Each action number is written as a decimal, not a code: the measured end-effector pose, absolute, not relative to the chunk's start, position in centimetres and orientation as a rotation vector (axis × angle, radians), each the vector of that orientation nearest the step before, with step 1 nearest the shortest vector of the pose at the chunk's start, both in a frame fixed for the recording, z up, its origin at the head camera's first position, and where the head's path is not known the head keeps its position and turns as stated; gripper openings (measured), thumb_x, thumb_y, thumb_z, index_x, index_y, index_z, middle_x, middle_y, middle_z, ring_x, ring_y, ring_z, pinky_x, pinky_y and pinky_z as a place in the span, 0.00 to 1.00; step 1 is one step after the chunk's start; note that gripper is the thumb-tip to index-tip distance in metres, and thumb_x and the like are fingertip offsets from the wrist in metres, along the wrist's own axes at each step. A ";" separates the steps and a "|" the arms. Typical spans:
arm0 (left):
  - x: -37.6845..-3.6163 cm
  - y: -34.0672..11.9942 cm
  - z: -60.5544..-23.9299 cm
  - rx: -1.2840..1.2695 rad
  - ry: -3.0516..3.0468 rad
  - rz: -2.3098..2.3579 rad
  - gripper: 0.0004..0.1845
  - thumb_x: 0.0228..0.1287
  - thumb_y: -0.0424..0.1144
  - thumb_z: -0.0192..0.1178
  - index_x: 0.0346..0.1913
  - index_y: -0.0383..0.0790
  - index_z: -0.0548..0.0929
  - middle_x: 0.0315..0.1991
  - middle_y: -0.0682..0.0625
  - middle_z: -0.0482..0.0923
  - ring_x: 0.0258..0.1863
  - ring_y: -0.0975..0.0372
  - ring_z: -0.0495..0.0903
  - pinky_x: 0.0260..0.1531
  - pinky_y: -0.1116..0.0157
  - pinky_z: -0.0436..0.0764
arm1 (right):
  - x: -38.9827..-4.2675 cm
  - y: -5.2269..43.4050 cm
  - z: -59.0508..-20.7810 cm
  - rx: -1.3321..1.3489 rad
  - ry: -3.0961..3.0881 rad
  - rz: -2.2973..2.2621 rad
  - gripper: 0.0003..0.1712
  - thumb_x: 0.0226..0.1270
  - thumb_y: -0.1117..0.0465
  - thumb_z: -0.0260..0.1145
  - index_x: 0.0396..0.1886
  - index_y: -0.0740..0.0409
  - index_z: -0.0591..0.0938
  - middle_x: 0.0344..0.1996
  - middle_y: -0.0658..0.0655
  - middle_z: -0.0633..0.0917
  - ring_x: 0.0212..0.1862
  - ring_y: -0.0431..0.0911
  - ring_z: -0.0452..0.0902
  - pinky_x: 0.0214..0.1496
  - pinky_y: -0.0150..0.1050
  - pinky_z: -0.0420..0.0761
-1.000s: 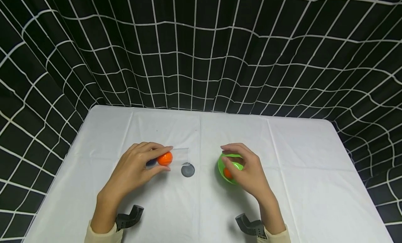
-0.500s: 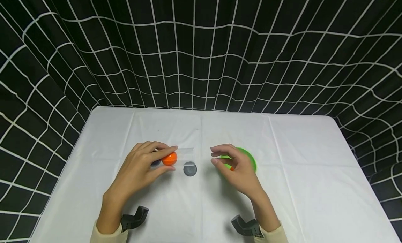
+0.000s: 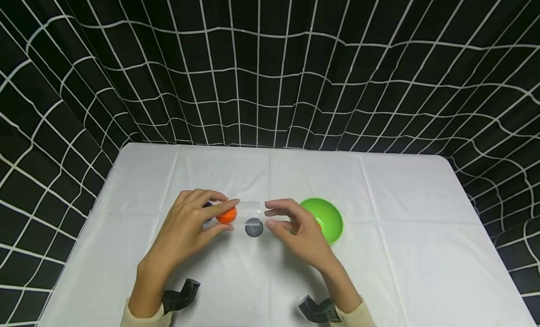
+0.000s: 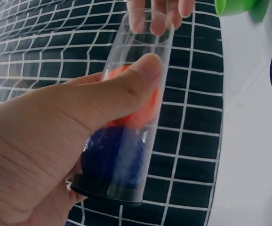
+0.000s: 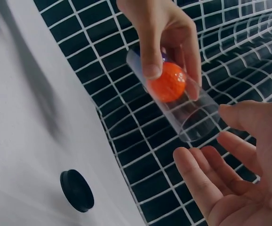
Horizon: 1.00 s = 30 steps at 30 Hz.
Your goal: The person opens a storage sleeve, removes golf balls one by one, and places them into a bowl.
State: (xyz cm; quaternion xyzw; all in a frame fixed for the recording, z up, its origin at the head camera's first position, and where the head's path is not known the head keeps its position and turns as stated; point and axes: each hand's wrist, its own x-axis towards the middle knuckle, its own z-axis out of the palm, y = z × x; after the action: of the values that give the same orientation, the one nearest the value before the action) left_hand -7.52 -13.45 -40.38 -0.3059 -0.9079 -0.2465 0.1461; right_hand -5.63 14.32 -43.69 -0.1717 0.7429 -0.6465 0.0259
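My left hand [image 3: 190, 219] grips a clear plastic tube [image 4: 131, 49], thumb along one side. Inside the tube sit an orange ball [image 3: 226, 215] and, behind it, a dark blue ball [image 4: 112, 153] against the black capped end. The tube's uncapped end points toward my right hand [image 3: 299, 231]. That hand has its fingers loosely bent and apart, holding nothing, with the fingertips right at the tube's rim in the right wrist view. Below the tube's uncapped end, a dark round cap [image 5: 77, 190] lies on the table.
A green bowl [image 3: 329, 219] stands just right of my right hand, with an orange ball in it partly hidden by that hand. A white cloth covers the table [image 3: 405, 270]. Black walls with white netting [image 3: 270, 83] rise behind and at both sides.
My right hand has moved left from over the green bowl to the tube's uncapped end, uncovering more of the bowl. The left hand keeps its grip on the tube, shifted slightly right.
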 end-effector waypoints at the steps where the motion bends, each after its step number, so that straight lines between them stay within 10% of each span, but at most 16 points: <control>1: -7.5 -13.5 -40.4 -0.882 -2.610 -0.701 0.28 0.56 0.51 0.80 0.63 0.60 0.88 0.52 0.53 0.87 0.55 0.57 0.84 0.61 0.54 0.75 | -5.6 14.2 -43.7 -0.523 2.290 -1.999 0.23 0.71 0.71 0.70 0.64 0.62 0.81 0.61 0.64 0.84 0.61 0.53 0.85 0.60 0.37 0.89; 11: -7.5 -13.1 -40.2 -0.910 -2.597 -0.642 0.27 0.55 0.48 0.81 0.61 0.58 0.89 0.52 0.53 0.87 0.56 0.57 0.84 0.63 0.53 0.75 | -5.7 13.6 -43.9 -0.492 2.256 -2.011 0.25 0.71 0.71 0.71 0.66 0.60 0.81 0.63 0.65 0.83 0.63 0.63 0.83 0.59 0.35 0.89; 30: -7.5 -13.3 -40.1 -0.883 -2.636 -0.669 0.27 0.58 0.54 0.78 0.62 0.60 0.89 0.54 0.55 0.88 0.55 0.58 0.86 0.48 0.60 0.72 | -5.8 13.4 -44.3 -0.443 2.180 -2.088 0.23 0.70 0.70 0.72 0.63 0.62 0.82 0.60 0.67 0.84 0.55 0.40 0.88 0.53 0.35 0.90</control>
State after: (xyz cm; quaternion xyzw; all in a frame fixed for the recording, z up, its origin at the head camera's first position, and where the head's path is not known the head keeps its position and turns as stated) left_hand -7.47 -13.27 -40.15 -0.3057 -0.9127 -0.2318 0.1406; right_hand -5.80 13.35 -44.30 -0.1452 0.7137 -0.6837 0.0452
